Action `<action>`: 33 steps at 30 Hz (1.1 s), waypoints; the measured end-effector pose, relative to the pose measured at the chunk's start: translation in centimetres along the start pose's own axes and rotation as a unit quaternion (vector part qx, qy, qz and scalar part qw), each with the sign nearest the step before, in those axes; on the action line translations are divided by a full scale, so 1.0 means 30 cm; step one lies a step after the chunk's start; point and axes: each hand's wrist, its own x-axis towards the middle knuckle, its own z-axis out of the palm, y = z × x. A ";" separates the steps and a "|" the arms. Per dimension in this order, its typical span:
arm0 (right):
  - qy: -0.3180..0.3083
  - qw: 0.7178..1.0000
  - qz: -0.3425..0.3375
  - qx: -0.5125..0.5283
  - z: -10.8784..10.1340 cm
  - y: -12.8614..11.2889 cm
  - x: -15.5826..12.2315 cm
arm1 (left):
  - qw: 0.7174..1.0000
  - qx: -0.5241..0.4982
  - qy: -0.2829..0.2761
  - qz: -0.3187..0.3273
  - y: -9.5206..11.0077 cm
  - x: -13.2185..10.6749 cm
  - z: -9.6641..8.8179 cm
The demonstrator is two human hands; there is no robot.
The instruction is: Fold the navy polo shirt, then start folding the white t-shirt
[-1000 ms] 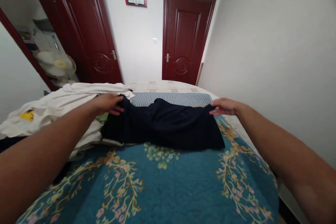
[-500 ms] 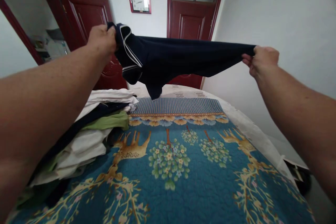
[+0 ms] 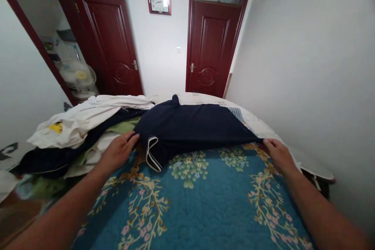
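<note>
Down on the bed, the left hand (image 3: 120,151) lies palm down with its fingers stretched out. Its fingertips (image 3: 133,138) touch the near left edge of the dark blue shirt (image 3: 190,127). It is hard to tell if they pinch the cloth or only press on it. Just beside that hand, a bit of the shirt with a white trim (image 3: 150,155) is folded over and hangs toward the person.

The right hand (image 3: 277,152) is at the other side. Its fingertips hold the near right corner of the shirt, and the cloth is pulled to a thin point there.

The shirt lies spread flat between the two hands and reaches away from them, toward the far end of the bed. Under it is a blue bed cover (image 3: 190,211) with flowers and branches on it.

Left of the shirt, and touching it, sits a pile of clothes (image 3: 79,125) with white, green and dark pieces. Farther off are a white fan (image 3: 77,76), two dark red doors (image 3: 211,47) and a clock (image 3: 158,0) on the wall.
</note>
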 end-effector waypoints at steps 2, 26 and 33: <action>-0.003 0.998 0.013 -0.058 0.006 0.033 -0.049 | 0.999 0.027 -0.020 -0.013 -0.032 -0.067 0.064; 0.057 0.989 0.035 -0.131 -0.343 0.282 -0.337 | 0.973 -0.111 -0.194 -0.051 0.104 -0.452 0.049; -0.073 0.985 -0.048 -0.151 -0.347 0.189 -0.301 | 0.974 -0.147 -0.080 -0.153 -0.001 -0.312 0.040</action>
